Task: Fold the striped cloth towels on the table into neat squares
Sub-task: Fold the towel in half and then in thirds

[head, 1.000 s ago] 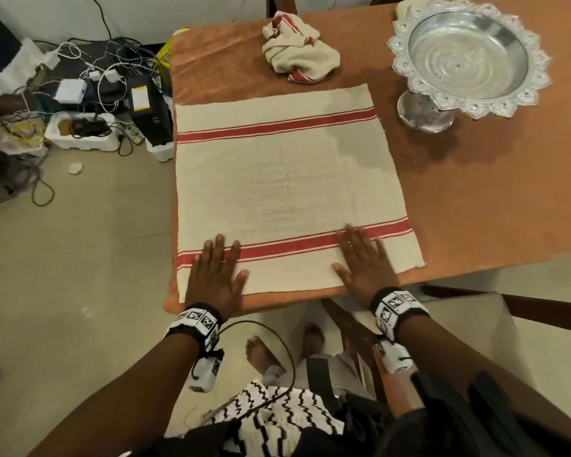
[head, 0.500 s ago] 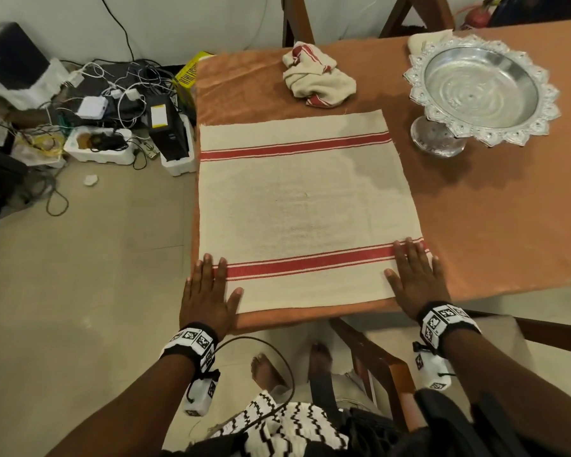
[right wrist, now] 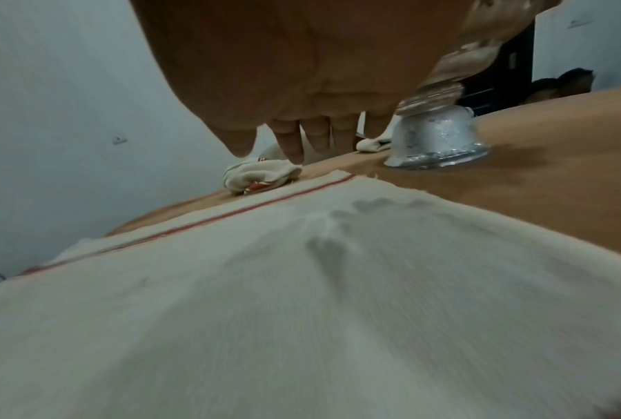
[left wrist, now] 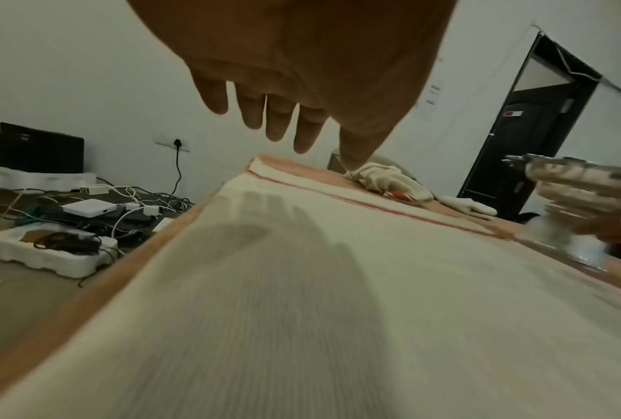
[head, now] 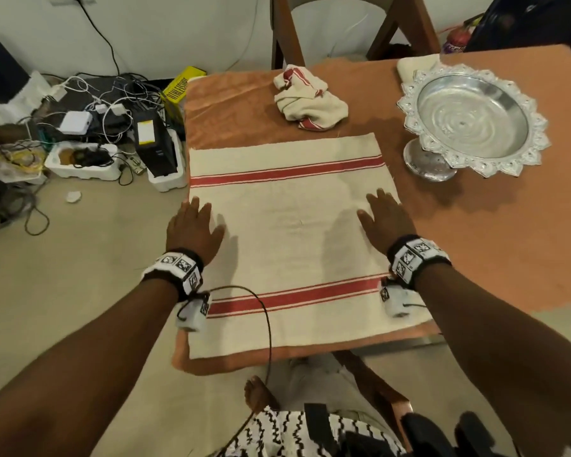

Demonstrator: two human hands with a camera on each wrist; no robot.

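Note:
A cream towel (head: pixel 290 232) with two red stripes lies spread flat on the orange-covered table (head: pixel 495 252). My left hand (head: pixel 193 225) hovers flat just above the towel's left edge, fingers straight; its shadow falls on the towel (left wrist: pixel 302 283) in the left wrist view. At the towel's right edge my right hand (head: pixel 384 219) is also flat and open, a little above the cloth (right wrist: pixel 302 297). A second striped towel (head: pixel 309 100) sits crumpled at the table's far side, seen also as a crumpled towel (right wrist: pixel 262 177) in the right wrist view.
A silver pedestal bowl (head: pixel 468 120) stands at the right, close to the towel's far right corner. A folded cream cloth (head: pixel 416 69) lies behind it. Cables, chargers and foam trays (head: pixel 83 159) litter the floor to the left. A wooden chair (head: pixel 350 28) stands beyond the table.
Both hands have moved from the towel's near corners forward along its side edges to about the middle and have lifted slightly off the cloth. The towel has not moved.

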